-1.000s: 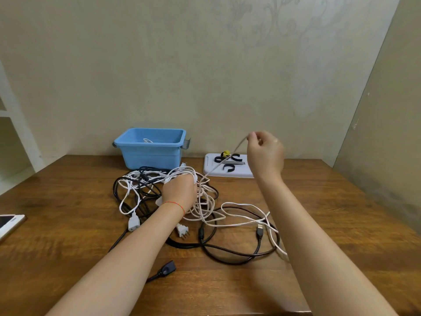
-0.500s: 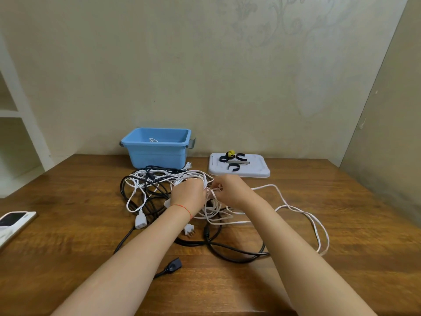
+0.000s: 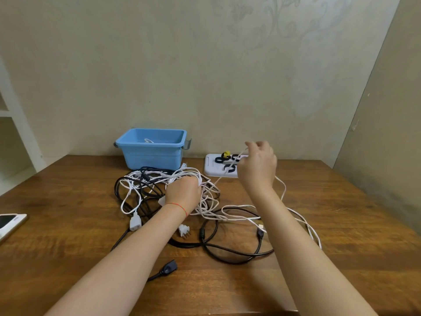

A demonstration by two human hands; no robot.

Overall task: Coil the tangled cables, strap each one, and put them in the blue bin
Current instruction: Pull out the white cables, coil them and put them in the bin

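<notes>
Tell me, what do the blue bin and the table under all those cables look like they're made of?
The blue bin looks like moulded plastic: one even colour, smooth walls, a rolled rim, a dull sheen. The table looks like wood or a wood-look veneer, brown with streaky grain and a soft gloss; the picture cannot tell solid wood from laminate.

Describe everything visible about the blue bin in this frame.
The blue bin is a rectangular tub of what looks like plastic, with a rolled rim and walls tapering downward. It stands upright and open-topped at the far side of the wooden table, near the wall. A grey handle juts from its right end; another barely shows at the left. Inside, a bit of white cable peeks out. The tangled cables lie just in front; contact is unclear. Neither hand touches it.
</notes>
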